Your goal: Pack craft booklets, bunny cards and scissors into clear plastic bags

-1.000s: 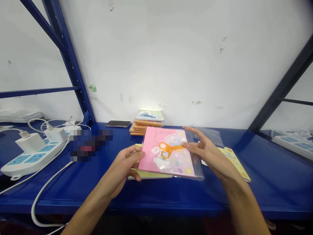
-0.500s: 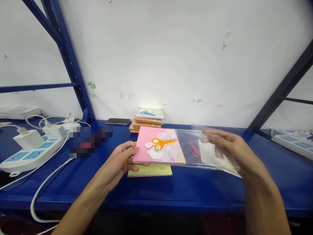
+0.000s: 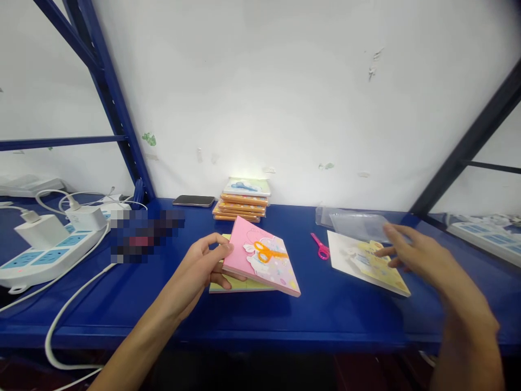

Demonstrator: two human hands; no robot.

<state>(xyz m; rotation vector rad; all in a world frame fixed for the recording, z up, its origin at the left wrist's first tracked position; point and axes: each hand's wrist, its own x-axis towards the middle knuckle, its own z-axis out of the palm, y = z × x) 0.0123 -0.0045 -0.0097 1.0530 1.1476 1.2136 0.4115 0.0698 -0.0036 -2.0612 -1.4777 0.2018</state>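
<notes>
My left hand point(image 3: 209, 260) grips the left edge of a pink booklet point(image 3: 240, 247), thumb on top and fingers beneath, holding it tilted above the table. Orange scissors point(image 3: 268, 252) rest on its cover over a white cartoon figure. Under it a yellow-green booklet point(image 3: 220, 288) shows in part. My right hand point(image 3: 407, 250) is at the right, fingers apart and slightly blurred, over a white and yellow booklet point(image 3: 345, 250). Just behind that hand lie clear plastic sleeves point(image 3: 354, 224). Pink scissors point(image 3: 321, 248) lie between the two booklets on the table.
Several wrapped booklets point(image 3: 244, 201) are stacked near the wall, with a phone point(image 3: 194, 201) to their left. A power strip point(image 3: 52, 250) with chargers and white cables occupies the left side. Blue frame posts point(image 3: 109, 98) rise at the sides of the blue table point(image 3: 309, 320).
The clear sleeve has come off the pink booklet and now lies at the back right. My right hand has moved right and let go of it. The pink booklet has tilted down at its right.
</notes>
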